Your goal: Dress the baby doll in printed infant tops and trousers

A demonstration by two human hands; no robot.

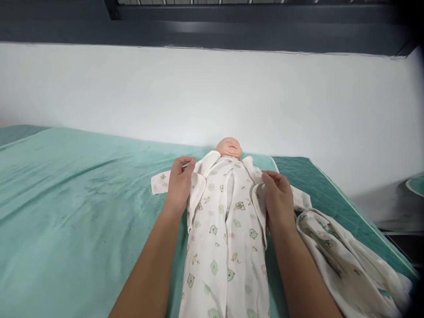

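Observation:
A baby doll (229, 148) lies on its back, its head by the wall. White baby clothes (240, 221) printed with small green animals cover its body down past the lower picture edge. A front flap lies turned outward on each side of the chest, and a sleeve (160, 183) sticks out to the left. My left hand (180, 181) is closed at the cloth by the shoulder on the left, thumb and fingertips together. At the opposite shoulder, my right hand (280, 192) pinches the cloth. The doll's arms are hidden.
A light green sheet (82, 212) covers the bed, with a darker green quilted pad (294, 168) at right. A crumpled printed cloth (351, 265) lies beside my right forearm. Behind the doll rises a white wall (212, 92) under a dark frame (232, 26).

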